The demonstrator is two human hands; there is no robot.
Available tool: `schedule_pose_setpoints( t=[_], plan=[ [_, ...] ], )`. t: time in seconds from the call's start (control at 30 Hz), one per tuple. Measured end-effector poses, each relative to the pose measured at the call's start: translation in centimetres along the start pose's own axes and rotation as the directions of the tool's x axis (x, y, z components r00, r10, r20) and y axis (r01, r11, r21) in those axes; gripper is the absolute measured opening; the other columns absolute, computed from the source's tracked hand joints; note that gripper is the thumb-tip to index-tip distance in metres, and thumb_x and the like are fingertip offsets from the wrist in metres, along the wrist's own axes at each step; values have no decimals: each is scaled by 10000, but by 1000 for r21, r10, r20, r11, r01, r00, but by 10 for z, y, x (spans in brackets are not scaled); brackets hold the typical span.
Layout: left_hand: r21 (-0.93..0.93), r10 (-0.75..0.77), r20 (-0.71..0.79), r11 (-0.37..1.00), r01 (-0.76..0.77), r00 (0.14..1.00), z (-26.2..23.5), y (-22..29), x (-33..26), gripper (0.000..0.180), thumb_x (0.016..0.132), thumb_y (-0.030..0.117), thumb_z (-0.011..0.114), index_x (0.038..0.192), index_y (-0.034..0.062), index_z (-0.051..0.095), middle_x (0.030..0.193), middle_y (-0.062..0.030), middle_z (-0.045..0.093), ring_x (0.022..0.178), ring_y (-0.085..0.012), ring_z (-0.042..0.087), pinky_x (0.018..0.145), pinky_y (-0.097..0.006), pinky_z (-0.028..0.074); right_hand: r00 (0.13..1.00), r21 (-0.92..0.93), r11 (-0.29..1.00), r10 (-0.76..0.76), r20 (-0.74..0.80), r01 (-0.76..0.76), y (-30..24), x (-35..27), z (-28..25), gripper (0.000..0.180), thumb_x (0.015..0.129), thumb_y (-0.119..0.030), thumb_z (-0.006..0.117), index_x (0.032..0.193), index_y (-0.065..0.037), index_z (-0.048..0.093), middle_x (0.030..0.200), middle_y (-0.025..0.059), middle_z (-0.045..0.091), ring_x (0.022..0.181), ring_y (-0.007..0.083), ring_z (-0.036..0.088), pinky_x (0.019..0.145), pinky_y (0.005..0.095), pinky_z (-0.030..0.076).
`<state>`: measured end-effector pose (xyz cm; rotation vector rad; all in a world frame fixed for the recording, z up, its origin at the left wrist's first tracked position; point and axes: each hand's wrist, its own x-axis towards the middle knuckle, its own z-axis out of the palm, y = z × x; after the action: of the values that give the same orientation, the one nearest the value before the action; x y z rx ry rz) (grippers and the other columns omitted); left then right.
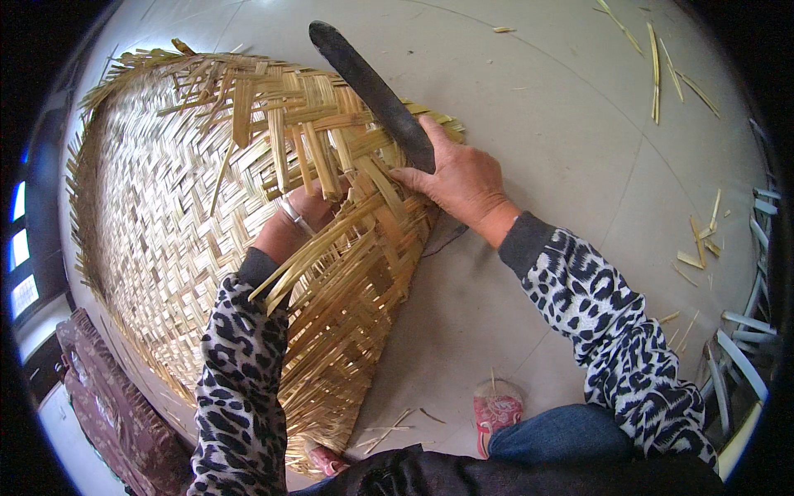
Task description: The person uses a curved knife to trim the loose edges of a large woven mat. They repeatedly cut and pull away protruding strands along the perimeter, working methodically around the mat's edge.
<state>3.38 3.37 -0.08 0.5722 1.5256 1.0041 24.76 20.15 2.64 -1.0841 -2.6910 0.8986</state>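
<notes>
A large woven piece of split cane or bamboo (165, 165), with raised, curved sides and frayed edges, stands before me on the left. My right hand (470, 180) is closed round the lower end of a long, dark, flat knife (372, 93); its rounded tip points up and to the left. The blade lies across the edge of the weave, and the thumb rests near loose strips (385, 186). Inside the weave is my left hand (302, 215), with a pale bangle at the wrist. Strips cover its fingers, so their grip is hidden.
Cut strips (655, 74) are scattered over the pale tiled floor (562, 165), with more offcuts (699, 244) at the right. Bent grey-white slats (740, 364) stand along the right rim. A patterned brown cushion-like thing (120, 405) is at lower left. My red shoe (498, 411) is below.
</notes>
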Motion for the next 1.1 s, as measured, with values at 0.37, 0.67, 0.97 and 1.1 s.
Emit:
schedule_pose_setpoints(
  t=[0.37,0.67,0.97,1.1],
  plan=[
    [867,375,272,305,-395,886,-9,-6,5,179,934,81,564,1083,34,651,973,-188,666,987,-315,659,778,-419,528,1000,-21,1000,0,-5,0,-2,1,-2,896,786,-719,652,1409,-94,499,766,166,705,699,325,716,615,439,564],
    [867,375,214,351,-352,902,-15,-1,-12,253,942,127,577,1173,31,613,1060,-163,665,1049,-295,649,868,-405,508,1000,-14,1000,-5,-14,4,0,1,2,878,798,-718,640,1411,-106,497,771,175,700,694,328,711,616,445,562],
    [894,370,151,344,-286,917,-16,8,-18,345,950,172,590,1263,27,575,1147,-139,664,1111,-274,639,958,-392,487,999,3,1000,-12,-37,12,0,1,2,862,804,-703,646,1415,-113,494,821,171,718,720,339,714,628,442,565],
    [909,372,132,325,-262,919,-20,12,-16,389,953,192,595,1303,26,558,1186,-128,664,1139,-265,634,998,-386,478,998,-16,1000,-5,-60,4,0,1,4,832,819,-678,653,1408,-110,498,827,166,721,717,336,715,627,440,567]
  ],
)
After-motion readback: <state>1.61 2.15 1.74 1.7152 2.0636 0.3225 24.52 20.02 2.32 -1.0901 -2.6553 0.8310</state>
